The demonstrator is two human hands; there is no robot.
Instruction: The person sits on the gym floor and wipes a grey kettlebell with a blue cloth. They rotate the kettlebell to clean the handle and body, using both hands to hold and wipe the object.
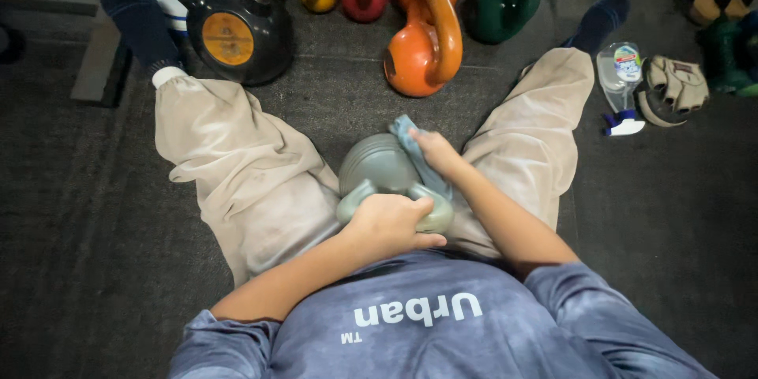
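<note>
Seated on the dark floor (95,213) with legs spread, the person has a grey-green kettlebell (377,164) lying between the thighs, close to the body. Left hand (388,221) is clamped on the handle, fingers (410,207) wrapped right round it. Right hand (433,151) presses a light blue cloth (404,128) against the bell's rounded side, fingers closed on the fabric. Just beyond the knees, an orange kettlebell (422,51) stands upright, a black one with an orange disc (237,35) to its left. By the right shin, a clear spray bottle (620,83) lies flat beside a pair of tan gloves (677,87)
</note>
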